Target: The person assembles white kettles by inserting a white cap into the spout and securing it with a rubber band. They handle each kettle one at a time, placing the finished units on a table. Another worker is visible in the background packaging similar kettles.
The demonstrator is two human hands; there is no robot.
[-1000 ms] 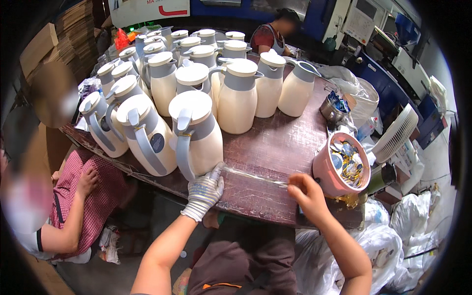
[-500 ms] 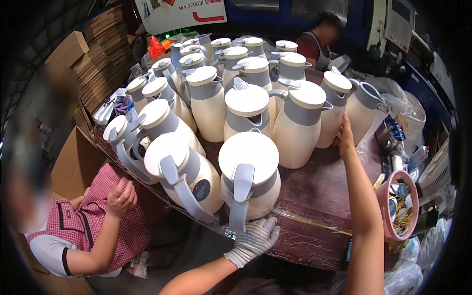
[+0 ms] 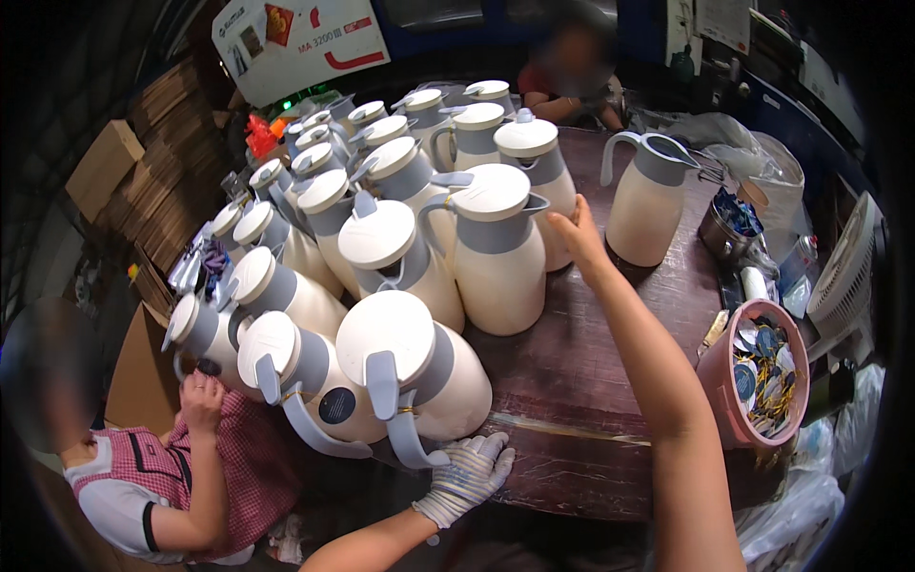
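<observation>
Several cream-and-grey thermos jugs crowd a dark wooden table [image 3: 591, 391]. My left hand [image 3: 467, 477], in a white knit glove, rests at the table's near edge, touching the grey handle of the nearest jug [image 3: 410, 367]. My right hand [image 3: 577, 234], bare, reaches far across and presses against the side of a jug [image 3: 538, 181] in the middle of the group, next to a taller lidded jug [image 3: 496, 248]. A jug without a lid [image 3: 648, 195] stands apart at the right.
A pink tub [image 3: 762, 377] of round tags sits at the table's right edge, with a small metal pot [image 3: 729, 224] behind it. A person in a checked top [image 3: 205, 467] crouches at lower left, a hand on a jug. Another person sits at the far side. Cardboard stacks line the left.
My head has leaned further over the table. My right hand has stretched from the near edge to the middle jugs. My gloved left hand stays by the nearest jug's handle.
</observation>
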